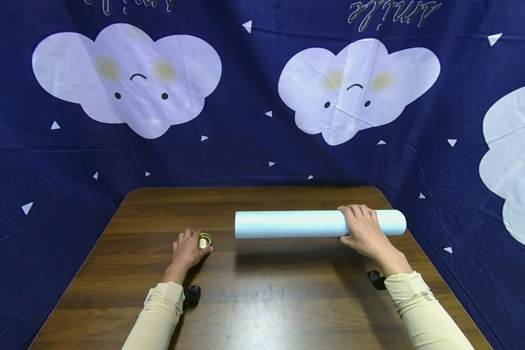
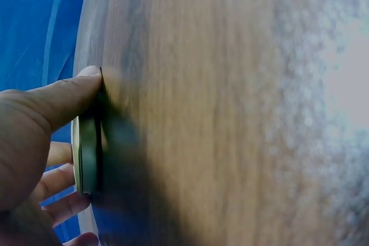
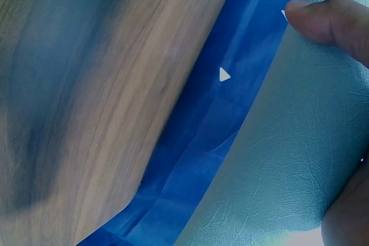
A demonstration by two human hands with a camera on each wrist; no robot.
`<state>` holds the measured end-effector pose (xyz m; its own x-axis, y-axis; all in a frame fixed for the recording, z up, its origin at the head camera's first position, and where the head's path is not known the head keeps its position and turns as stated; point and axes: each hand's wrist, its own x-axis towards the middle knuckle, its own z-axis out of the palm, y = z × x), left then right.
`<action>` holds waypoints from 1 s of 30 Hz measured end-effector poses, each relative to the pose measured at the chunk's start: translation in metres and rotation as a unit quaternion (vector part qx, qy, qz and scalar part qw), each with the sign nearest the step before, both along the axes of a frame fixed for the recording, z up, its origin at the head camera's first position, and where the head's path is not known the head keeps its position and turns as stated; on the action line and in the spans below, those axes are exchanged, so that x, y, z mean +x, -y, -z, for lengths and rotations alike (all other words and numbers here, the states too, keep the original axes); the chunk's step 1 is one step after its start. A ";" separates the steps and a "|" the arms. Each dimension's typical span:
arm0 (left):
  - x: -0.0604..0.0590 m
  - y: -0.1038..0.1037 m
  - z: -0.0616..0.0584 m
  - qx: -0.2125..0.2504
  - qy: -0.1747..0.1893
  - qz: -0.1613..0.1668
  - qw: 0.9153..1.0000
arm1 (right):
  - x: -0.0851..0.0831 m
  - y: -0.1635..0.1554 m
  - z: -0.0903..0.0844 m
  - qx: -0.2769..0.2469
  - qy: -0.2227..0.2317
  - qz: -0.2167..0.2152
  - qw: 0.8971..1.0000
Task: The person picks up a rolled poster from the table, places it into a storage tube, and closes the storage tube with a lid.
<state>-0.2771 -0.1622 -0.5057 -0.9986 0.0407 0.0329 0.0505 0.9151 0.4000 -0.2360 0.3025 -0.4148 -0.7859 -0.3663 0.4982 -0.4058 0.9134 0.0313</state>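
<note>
My left hand (image 1: 188, 249) holds a small round gold lid (image 1: 204, 239) by its edge, at the left middle of the table. In the left wrist view the thumb is at one end of the lid (image 2: 87, 154) and the fingers at the other, with the lid seen edge-on. Toward the right, my right hand (image 1: 364, 229) grips a long pale blue roll (image 1: 288, 224) from above, nearer its right end. The roll lies level above the table, and its shadow falls below it. Its finely wrinkled surface (image 3: 277, 159) fills the right side of the right wrist view.
Beneath both hands is a brown wood-grain table (image 1: 253, 287) with rounded far corners. A dark blue cloth (image 1: 245, 141) printed with clouds and small triangles hangs behind it and along its sides. Black wrist devices (image 1: 192, 294) show beside the cream sleeves (image 1: 155, 316).
</note>
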 end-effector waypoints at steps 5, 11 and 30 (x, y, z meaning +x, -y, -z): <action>0.001 0.000 -0.001 0.000 -0.001 0.000 1.000 | 0.001 -0.001 0.001 -0.004 -0.008 -0.002 1.000; 0.001 0.001 0.003 0.003 -0.004 -0.007 1.000 | 0.001 -0.001 0.003 -0.009 -0.006 -0.003 1.000; 0.006 0.008 -0.005 0.021 -0.022 -0.016 0.999 | -0.002 0.000 0.001 -0.008 0.002 -0.004 1.000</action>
<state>-0.2707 -0.1703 -0.5010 -0.9970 0.0063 0.0772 0.0395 0.8991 0.4360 -0.2380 0.3023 -0.4157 -0.7851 -0.3643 0.5009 -0.4132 0.9105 0.0147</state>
